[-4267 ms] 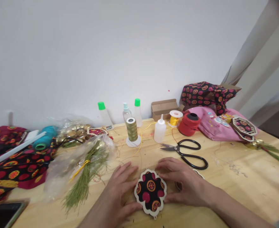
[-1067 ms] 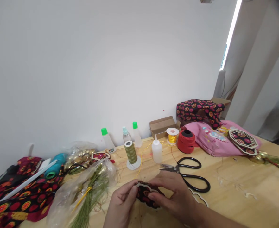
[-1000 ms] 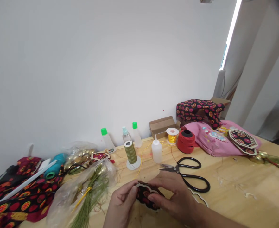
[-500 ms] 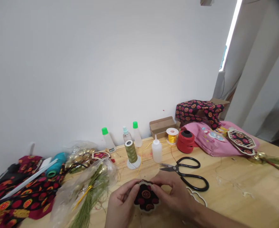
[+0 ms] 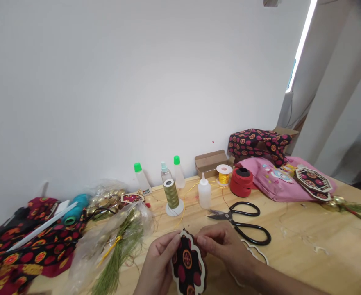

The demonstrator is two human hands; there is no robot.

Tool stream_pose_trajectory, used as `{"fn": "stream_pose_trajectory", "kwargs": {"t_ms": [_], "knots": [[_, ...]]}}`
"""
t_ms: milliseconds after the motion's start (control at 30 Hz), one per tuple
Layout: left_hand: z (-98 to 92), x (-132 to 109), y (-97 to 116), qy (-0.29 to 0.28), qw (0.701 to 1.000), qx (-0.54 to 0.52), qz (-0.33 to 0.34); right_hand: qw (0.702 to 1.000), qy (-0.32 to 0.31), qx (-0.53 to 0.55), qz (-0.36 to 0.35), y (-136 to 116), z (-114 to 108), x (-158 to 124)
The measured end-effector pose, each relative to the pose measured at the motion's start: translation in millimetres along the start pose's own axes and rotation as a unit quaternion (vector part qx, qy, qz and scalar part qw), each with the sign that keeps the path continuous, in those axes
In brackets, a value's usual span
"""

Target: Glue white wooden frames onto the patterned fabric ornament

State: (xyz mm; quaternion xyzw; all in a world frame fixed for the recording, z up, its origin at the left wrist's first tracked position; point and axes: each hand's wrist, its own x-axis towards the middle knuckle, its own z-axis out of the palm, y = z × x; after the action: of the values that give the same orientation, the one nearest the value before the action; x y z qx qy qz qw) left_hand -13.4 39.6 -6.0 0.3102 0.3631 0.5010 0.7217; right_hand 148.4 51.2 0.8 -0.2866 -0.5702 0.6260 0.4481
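Note:
A scalloped ornament point(image 5: 186, 259) with a pale rim and black fabric printed in red and orange is held upright, turned at an angle. My left hand point(image 5: 159, 260) grips its upper left edge, thumb on the front. My right hand point(image 5: 221, 246) is closed at the upper right edge, thumb and finger pinched there; the ornament's back is hidden. Black-handled scissors point(image 5: 228, 216) lie open just beyond my right hand. A pale scalloped frame point(image 5: 260, 257) lies on the table, partly under my right wrist.
Beyond my hands stand a green thread spool point(image 5: 171, 194), a white squeeze bottle point(image 5: 204, 192), a yellow cord spool point(image 5: 223, 178) and a red ribbon roll point(image 5: 241, 184). Green tassels point(image 5: 109, 262) and patterned fabric point(image 5: 29, 254) lie left. A pink bag point(image 5: 260, 180) lies right.
The ornament has turned from facing me to an angled position, showing more of its length and its right side edge. My right fingers have shifted along its edge. The view has moved slightly.

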Motion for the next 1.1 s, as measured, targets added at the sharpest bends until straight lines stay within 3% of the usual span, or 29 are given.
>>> {"fn": "stream_pose_trajectory", "kwargs": {"t_ms": [700,933,1100], "knots": [[-6.7,1.5,-3.1,0.051,0.995,0.090,0.010,0.986,0.074,0.076,0.132,8.0,0.2,3.2],[-5.8,1.4,-3.1,0.105,0.982,0.157,0.024,0.993,0.067,-0.005,0.102,6.6,-1.9,5.0],[-6.4,-2.6,1.5,0.055,0.987,0.147,0.033,0.994,0.052,-0.048,0.079,8.5,-5.9,7.8]]}}
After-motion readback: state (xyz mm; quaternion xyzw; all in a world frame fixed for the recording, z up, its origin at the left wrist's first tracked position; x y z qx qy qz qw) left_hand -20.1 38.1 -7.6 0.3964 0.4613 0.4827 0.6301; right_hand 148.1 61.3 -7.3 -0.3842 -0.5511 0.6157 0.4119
